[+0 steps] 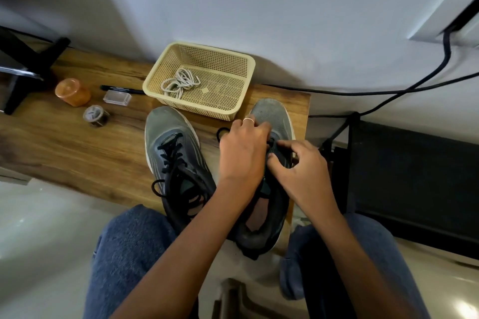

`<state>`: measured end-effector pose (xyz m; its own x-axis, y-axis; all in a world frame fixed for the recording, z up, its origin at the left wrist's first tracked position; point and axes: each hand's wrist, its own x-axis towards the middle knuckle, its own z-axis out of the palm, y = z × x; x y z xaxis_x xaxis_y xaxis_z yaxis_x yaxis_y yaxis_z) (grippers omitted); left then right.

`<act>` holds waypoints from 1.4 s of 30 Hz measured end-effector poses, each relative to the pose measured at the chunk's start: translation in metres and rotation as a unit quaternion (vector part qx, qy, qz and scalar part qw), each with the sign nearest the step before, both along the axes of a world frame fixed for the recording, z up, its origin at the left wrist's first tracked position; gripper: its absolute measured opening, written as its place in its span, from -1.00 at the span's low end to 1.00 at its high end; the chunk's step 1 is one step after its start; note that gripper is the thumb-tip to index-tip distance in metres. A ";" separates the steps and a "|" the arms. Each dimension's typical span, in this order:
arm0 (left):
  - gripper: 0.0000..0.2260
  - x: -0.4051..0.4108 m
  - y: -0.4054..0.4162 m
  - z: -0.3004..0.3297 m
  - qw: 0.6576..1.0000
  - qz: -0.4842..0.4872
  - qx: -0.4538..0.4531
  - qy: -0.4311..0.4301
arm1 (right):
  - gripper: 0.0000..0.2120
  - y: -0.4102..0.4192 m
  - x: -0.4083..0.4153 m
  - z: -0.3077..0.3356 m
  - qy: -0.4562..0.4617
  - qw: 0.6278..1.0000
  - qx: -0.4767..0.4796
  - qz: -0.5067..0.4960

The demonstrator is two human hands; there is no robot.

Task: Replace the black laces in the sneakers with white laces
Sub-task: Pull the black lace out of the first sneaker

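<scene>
The right hand (303, 163) has its grip closed in a pinch, thumb and forefinger meeting on the black lace (270, 143) at the eyelet rows of the right sneaker (272, 116). Just across those eyelets, the left hand (242, 153) curls over the shoe's inner side; its fingertips are hidden behind its own knuckles, so I judge it is gripping the upper or the lace, but cannot tell which. A loop of the same lace (222, 132) spills onto the desk (77, 142) just beyond the left knuckles.

The step in hand looks like drawing the black lace out of this shoe. To do it well, pull one crossing at a time, straight out along the eyelet's axis, while the left hand pins the shoe so it does not slide. Feed slack from the loose loop, not by yanking.

Both forearms reach in from below, wrists bent down, the left crossing over the shoe's collar.

Beside the left hand, the left sneaker (176, 158) remains fully laced in black. Beyond both grips, the white laces (180, 81) lie coiled in the basket (248, 65).
</scene>
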<state>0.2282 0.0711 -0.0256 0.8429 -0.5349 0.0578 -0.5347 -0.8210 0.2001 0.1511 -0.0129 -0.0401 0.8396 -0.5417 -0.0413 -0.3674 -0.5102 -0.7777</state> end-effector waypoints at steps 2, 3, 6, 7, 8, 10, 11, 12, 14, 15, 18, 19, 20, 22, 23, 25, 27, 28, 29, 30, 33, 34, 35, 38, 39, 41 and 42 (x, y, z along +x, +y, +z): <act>-0.82 0.001 0.000 -0.001 1.000 -0.011 0.008 0.006 | -0.68 0.001 0.000 -0.001 -0.005 1.000 0.000 -0.007; -0.82 0.001 0.000 -0.002 1.000 -0.015 0.013 0.009 | -0.69 0.002 -0.001 -0.002 -0.007 1.000 0.000 -0.010; -0.81 0.002 0.000 -0.007 1.000 -0.016 0.003 0.023 | -0.70 0.003 -0.001 -0.003 -0.011 1.000 0.006 -0.017; -0.82 0.002 -0.002 -0.008 0.999 -0.013 -0.009 0.029 | -0.70 0.003 -0.001 -0.003 -0.013 1.000 0.011 -0.020; -0.82 0.001 -0.003 -0.009 0.999 -0.008 -0.023 0.032 | -0.70 0.004 -0.001 -0.003 -0.016 0.999 0.017 -0.025; -0.84 0.001 -0.005 -0.011 0.998 0.001 -0.045 0.036 | -0.68 0.006 -0.001 -0.001 -0.023 0.999 0.030 -0.036; -0.84 0.001 -0.005 -0.011 0.998 0.006 -0.053 0.037 | -0.67 0.007 -0.001 0.000 -0.027 0.998 0.036 -0.042; -0.83 0.002 -0.005 -0.012 0.997 0.012 -0.059 0.040 | -0.67 0.008 -0.001 0.001 -0.030 0.998 0.041 -0.047; -0.83 0.002 -0.004 -0.010 0.996 0.027 -0.071 0.052 | -0.68 0.008 0.000 0.003 -0.029 0.997 0.044 -0.054; -0.83 0.002 -0.004 -0.009 0.995 0.034 -0.076 0.057 | -0.69 0.008 0.000 0.004 -0.025 0.997 0.044 -0.058; -0.85 0.000 -0.005 -0.005 0.989 0.059 -0.107 0.083 | -0.76 0.005 -0.001 0.005 -0.018 0.997 0.034 -0.072; -0.88 0.000 -0.004 -0.005 0.985 0.071 -0.126 0.091 | -0.79 0.005 -0.001 0.005 -0.020 0.997 0.027 -0.076; -0.90 0.000 -0.003 -0.005 0.982 0.083 -0.144 0.095 | -0.82 0.004 -0.001 0.006 -0.020 0.996 0.019 -0.079; -0.94 0.002 -0.001 -0.006 0.972 0.113 -0.177 0.103 | -0.86 0.004 -0.002 0.006 -0.014 0.996 0.010 -0.083; -0.96 0.003 0.000 -0.007 0.962 0.138 -0.204 0.118 | -0.86 0.003 -0.002 0.006 -0.012 0.996 0.007 -0.084; -0.94 0.006 0.001 -0.007 0.932 0.187 -0.264 0.162 | -0.87 0.003 -0.003 0.007 -0.012 0.996 0.004 -0.087; -0.94 0.006 0.002 -0.008 0.924 0.189 -0.278 0.184 | -0.87 0.005 -0.003 0.008 -0.013 0.996 0.000 -0.087; -0.93 0.005 0.002 -0.008 0.930 0.169 -0.272 0.181 | -0.88 0.006 -0.003 0.008 -0.015 0.996 -0.004 -0.086; -0.94 0.004 0.002 -0.008 0.938 0.143 -0.265 0.170 | -0.89 0.007 -0.003 0.007 -0.019 0.996 -0.008 -0.085; -0.94 0.004 0.003 -0.008 0.948 0.117 -0.253 0.156 | -0.90 0.008 -0.004 0.007 -0.024 0.996 -0.011 -0.084; -0.84 0.003 0.003 -0.008 0.980 0.044 -0.174 0.088 | -0.89 0.006 -0.004 0.006 -0.028 0.996 -0.009 -0.082; -0.83 0.003 0.003 -0.007 0.988 0.024 -0.139 0.062 | -0.87 0.006 -0.004 0.006 -0.028 0.996 -0.008 -0.080; -0.83 0.003 0.003 -0.007 0.993 0.009 -0.109 0.041 | -0.85 0.005 -0.003 0.005 -0.026 0.996 -0.005 -0.080; -0.86 0.002 0.005 -0.006 0.998 0.000 -0.069 0.012 | -0.81 0.003 -0.002 0.003 -0.019 0.997 -0.003 -0.077; -0.88 0.003 0.006 -0.007 0.997 0.000 -0.071 0.008 | -0.81 0.003 -0.003 0.003 -0.020 0.997 -0.004 -0.078; -0.92 0.003 0.004 -0.009 0.995 -0.006 -0.096 0.004 | -0.85 0.003 -0.003 0.003 -0.021 0.997 -0.005 -0.079; -0.93 0.003 0.003 -0.008 0.992 -0.007 -0.122 0.005 | -0.87 0.004 -0.004 0.004 -0.022 0.997 -0.005 -0.077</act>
<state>0.2310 0.0742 -0.0339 0.8366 -0.5179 0.1786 -0.5428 -0.7395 0.3981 0.1475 -0.0092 -0.0362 0.7472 -0.6646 0.0001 -0.4077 -0.4585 -0.7897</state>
